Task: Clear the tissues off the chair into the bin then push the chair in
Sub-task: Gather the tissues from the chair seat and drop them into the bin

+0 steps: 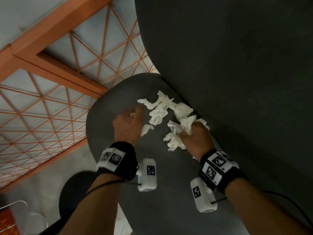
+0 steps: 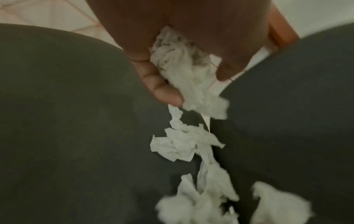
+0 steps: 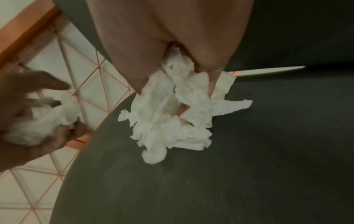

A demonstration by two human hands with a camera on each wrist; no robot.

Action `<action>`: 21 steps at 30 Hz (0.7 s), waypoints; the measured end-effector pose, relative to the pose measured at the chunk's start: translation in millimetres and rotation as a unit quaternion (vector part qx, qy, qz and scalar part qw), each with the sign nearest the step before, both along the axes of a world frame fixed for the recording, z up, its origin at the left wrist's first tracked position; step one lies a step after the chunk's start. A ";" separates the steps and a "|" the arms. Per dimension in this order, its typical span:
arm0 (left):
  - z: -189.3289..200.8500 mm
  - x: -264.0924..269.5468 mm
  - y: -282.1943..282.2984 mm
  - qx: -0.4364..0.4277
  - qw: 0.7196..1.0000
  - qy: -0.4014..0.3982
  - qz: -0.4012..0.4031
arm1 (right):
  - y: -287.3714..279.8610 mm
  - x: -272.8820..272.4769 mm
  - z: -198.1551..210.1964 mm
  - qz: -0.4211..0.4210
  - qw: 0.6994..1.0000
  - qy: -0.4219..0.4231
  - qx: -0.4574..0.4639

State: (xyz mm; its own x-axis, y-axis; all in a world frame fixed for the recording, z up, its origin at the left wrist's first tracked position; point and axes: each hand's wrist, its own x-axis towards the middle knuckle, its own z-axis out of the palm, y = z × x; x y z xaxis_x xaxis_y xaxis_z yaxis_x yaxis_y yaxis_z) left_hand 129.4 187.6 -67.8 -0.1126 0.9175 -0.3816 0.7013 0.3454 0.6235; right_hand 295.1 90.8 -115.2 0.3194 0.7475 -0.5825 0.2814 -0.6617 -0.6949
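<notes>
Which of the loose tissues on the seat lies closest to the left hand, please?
The small scrap lying alone beside the left hand; the other loose tissues sit farther off, clustered toward the backrest.

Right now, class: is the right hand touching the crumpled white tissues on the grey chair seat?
Touching. The right wrist view shows the right hand gripping crumpled white tissues.

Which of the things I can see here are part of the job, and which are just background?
Job:
- tissues loose on the seat
- chair
- left hand, gripping a wad
- right hand, gripping a wad

Background:
- tiled floor
- round black stool
</notes>
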 end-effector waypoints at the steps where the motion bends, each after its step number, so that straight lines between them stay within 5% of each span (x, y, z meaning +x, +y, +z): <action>1: -7.9 5.9 8.0 -0.015 0.998 0.036 -0.047 | -0.2 3.7 0.1 0.005 1.000 -0.022 0.002; 5: -38.4 26.2 27.4 -0.035 0.974 0.132 -0.183 | 8.7 10.7 7.3 0.017 0.999 -0.047 0.016; 9: -45.5 38.6 33.3 -0.045 0.946 0.197 -0.253 | 33.7 13.8 9.0 0.115 0.988 -0.106 -0.014; 15: -34.9 26.6 29.0 0.001 0.965 0.167 -0.202 | 57.4 11.5 -4.2 0.177 0.963 -0.188 -0.080; 21: -25.3 -10.0 -3.6 0.081 0.982 0.101 -0.139 | 33.8 6.9 5.8 0.064 0.992 -0.110 -0.004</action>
